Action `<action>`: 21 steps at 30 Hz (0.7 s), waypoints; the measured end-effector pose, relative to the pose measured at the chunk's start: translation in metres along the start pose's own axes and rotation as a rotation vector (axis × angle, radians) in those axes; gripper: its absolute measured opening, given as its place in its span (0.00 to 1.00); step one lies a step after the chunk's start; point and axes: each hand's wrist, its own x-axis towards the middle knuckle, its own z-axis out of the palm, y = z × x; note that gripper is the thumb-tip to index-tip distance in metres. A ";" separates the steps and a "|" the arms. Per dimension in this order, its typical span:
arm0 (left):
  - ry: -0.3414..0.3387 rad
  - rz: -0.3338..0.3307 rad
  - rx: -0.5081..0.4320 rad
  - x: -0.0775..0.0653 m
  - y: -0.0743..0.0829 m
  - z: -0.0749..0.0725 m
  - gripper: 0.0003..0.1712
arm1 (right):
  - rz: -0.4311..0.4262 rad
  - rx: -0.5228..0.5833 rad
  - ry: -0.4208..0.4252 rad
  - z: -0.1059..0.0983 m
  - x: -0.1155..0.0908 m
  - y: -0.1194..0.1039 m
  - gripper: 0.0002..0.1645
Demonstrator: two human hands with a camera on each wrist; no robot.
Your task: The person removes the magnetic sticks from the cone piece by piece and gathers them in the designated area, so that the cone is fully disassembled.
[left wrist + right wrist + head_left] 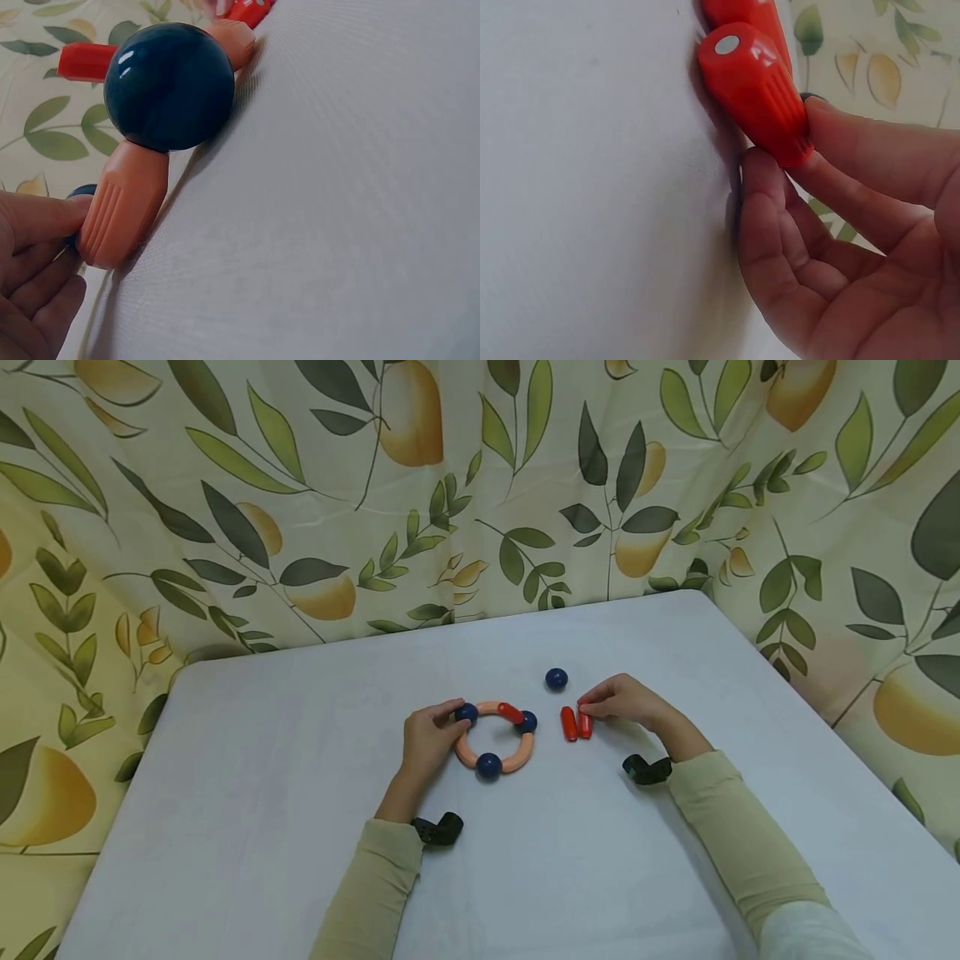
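Several curved orange magnetic rods [519, 761] and three dark blue balls form a ring on the table. At its upper left, the thumb and fingers of my left hand [426, 743] pinch a blue ball [467, 713]. A red rod [510, 712] sticks up from the ring's right ball [528, 722]. The front ball [169, 86] fills much of the left wrist view. To the right of the ring, my right hand [624, 700] pinches a red magnetic rod [757, 94] by one end; its silver magnet tip faces the camera. Another red rod [568, 724] lies right beside it.
A loose blue ball [557, 679] lies behind the red rods. The white-covered table [262, 793] spreads around both arms, with leaf-patterned cloth [465, 527] along its back and sides. Each wrist wears a black camera [441, 829].
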 end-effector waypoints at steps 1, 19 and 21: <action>-0.002 0.004 0.005 0.000 0.000 0.000 0.18 | 0.004 -0.002 0.004 0.001 0.001 0.000 0.20; -0.310 0.169 0.241 0.024 0.025 0.000 0.26 | 0.067 -0.016 0.100 0.012 0.001 -0.001 0.23; -0.394 0.191 0.256 0.030 0.030 0.001 0.27 | 0.057 -0.026 0.144 0.013 0.001 -0.002 0.23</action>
